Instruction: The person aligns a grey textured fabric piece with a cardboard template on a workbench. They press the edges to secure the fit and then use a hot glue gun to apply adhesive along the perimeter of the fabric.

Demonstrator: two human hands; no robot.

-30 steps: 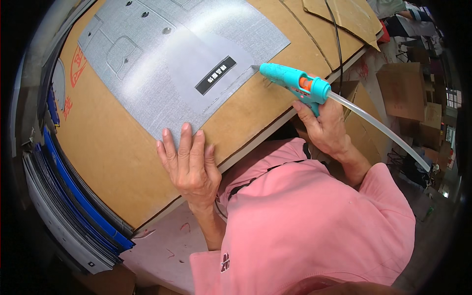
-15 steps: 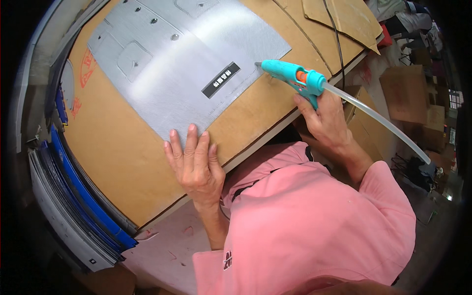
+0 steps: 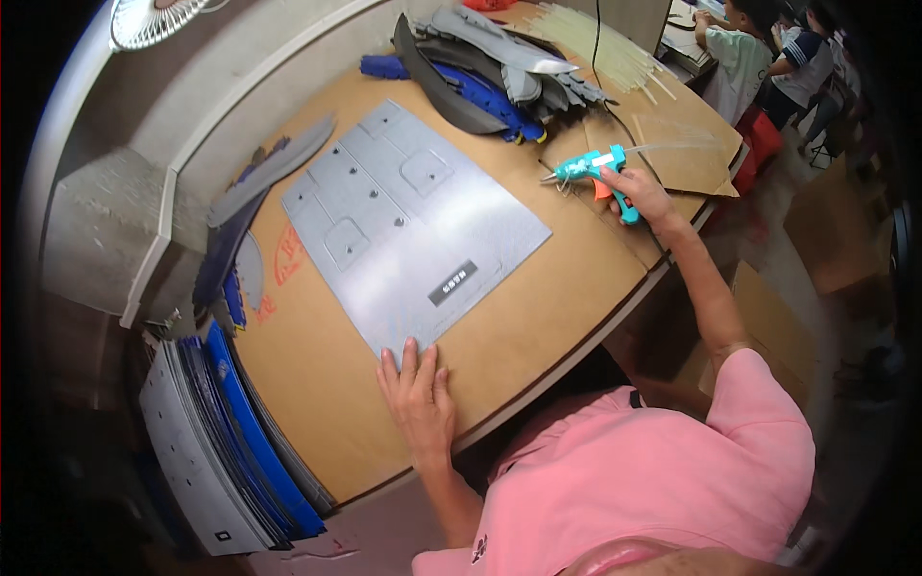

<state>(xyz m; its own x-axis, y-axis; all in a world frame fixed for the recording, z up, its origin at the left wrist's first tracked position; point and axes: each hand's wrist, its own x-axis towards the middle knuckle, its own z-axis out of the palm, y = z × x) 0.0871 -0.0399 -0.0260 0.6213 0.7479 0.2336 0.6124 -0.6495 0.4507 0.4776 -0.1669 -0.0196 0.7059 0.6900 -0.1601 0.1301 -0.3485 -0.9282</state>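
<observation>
A grey textured panel lies flat on the brown table, with dark round studs and a small black label near its right edge. My left hand is spread with its fingertips on the panel's near corner. In my right hand is a teal hot glue gun with an orange trigger, its nozzle pointing left, off the panel's right side. A thin wire stand shows under the nozzle. A clear glue stick runs out of the gun's back.
Stacked grey and blue panels stand along the table's left edge. At the back lie dark, grey and blue curved pieces and a bundle of pale glue sticks. A cardboard sheet covers the right corner. Other people sit at the upper right.
My right hand has carried the glue gun away from the panel's right edge, out to the right and farther back. My left hand stays at the panel's near corner. The view has shifted.
</observation>
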